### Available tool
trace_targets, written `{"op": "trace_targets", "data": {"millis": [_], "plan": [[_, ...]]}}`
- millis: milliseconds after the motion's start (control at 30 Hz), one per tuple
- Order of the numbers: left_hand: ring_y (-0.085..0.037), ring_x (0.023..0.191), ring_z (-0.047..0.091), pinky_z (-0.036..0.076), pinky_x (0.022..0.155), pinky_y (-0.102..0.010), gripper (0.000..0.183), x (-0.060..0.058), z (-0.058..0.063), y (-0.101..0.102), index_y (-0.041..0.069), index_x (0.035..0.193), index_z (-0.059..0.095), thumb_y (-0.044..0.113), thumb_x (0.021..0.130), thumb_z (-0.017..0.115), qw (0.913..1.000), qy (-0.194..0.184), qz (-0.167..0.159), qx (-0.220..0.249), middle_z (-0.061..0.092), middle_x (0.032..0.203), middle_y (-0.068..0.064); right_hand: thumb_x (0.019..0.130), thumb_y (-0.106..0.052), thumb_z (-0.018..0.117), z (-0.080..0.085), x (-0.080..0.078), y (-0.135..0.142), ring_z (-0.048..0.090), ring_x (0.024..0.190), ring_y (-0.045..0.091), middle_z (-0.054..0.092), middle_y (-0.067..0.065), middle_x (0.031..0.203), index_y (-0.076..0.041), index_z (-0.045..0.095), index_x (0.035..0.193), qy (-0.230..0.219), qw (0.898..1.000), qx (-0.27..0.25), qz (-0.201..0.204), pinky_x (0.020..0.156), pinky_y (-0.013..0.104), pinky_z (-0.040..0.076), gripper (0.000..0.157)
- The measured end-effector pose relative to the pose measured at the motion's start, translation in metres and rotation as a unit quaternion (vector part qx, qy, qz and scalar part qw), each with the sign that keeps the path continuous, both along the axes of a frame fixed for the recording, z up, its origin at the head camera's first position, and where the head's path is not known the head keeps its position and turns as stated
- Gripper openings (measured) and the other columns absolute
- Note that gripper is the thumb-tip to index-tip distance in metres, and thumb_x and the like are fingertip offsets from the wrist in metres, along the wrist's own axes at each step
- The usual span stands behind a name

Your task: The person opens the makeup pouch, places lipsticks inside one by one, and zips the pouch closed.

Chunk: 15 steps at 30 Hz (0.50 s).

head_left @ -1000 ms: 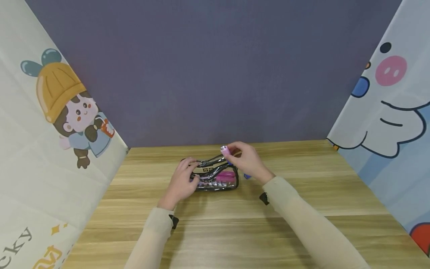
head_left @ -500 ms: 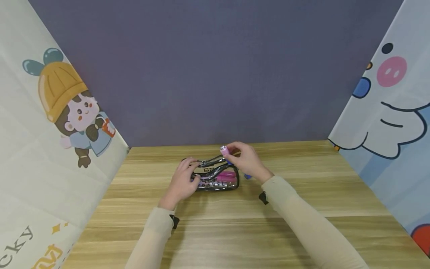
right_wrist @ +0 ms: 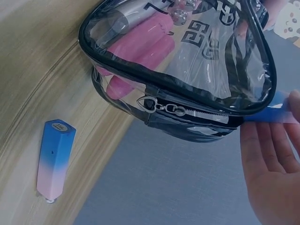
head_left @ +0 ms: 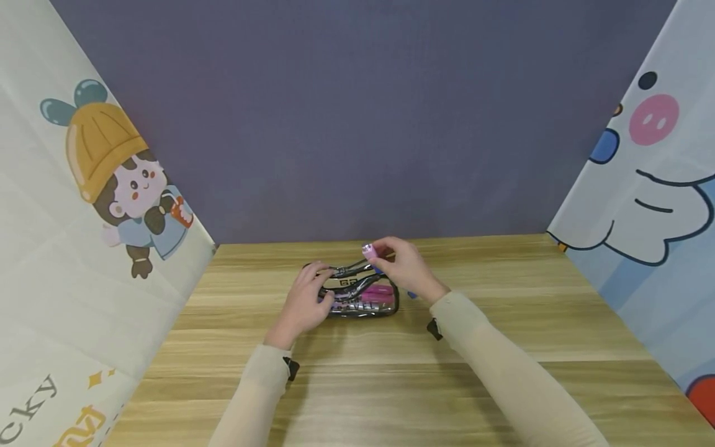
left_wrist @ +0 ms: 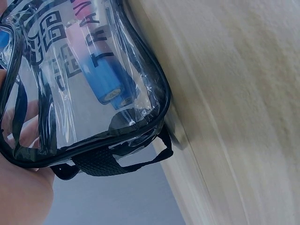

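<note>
Black letters (left_wrist: 102, 59) on the clear bag (left_wrist: 61, 112) read "TRA", beside a blocky G-shaped emblem (left_wrist: 55, 26). Left of the bag, the cartoon cloth (head_left: 67, 304) shows "cky". Near the bag, a blue-and-pink tube (right_wrist: 55, 157) bears an end label (right_wrist: 59, 126) too small to read.

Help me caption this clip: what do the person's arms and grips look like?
The left sleeve and right sleeve are long, plain and pale cream, reaching the wrist. A small black object shows at the left wrist, and a similar black object at the right; neither can be identified. The left grip and right grip look bare, with no glove or ring visible.
</note>
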<state>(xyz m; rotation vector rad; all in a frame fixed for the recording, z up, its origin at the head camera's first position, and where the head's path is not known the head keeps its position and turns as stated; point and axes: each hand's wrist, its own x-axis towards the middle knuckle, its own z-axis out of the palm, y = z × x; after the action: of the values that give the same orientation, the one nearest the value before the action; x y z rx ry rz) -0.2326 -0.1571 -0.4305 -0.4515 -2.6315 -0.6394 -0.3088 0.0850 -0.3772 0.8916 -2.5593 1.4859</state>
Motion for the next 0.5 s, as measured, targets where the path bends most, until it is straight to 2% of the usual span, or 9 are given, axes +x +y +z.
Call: {"op": "trace_targets", "data": {"millis": [500], "plan": [[-0.037, 0.143, 0.038, 0.029, 0.120, -0.051, 0.048, -0.0007, -0.0005, -0.0008, -0.004, 0.132, 0.062, 0.016, 0.089, 0.057, 1.0000, 0.000, 0.002, -0.003, 0.052, 0.145, -0.017, 0.091, -0.005, 0.074, -0.0053, 0.0024, -0.0082, 0.066, 0.095, 0.021, 0.068, 0.009, 0.111, -0.004, 0.068, 0.119, 0.025, 0.999, 0.013, 0.019, 0.085, 0.031, 0.059, 0.029]]}}
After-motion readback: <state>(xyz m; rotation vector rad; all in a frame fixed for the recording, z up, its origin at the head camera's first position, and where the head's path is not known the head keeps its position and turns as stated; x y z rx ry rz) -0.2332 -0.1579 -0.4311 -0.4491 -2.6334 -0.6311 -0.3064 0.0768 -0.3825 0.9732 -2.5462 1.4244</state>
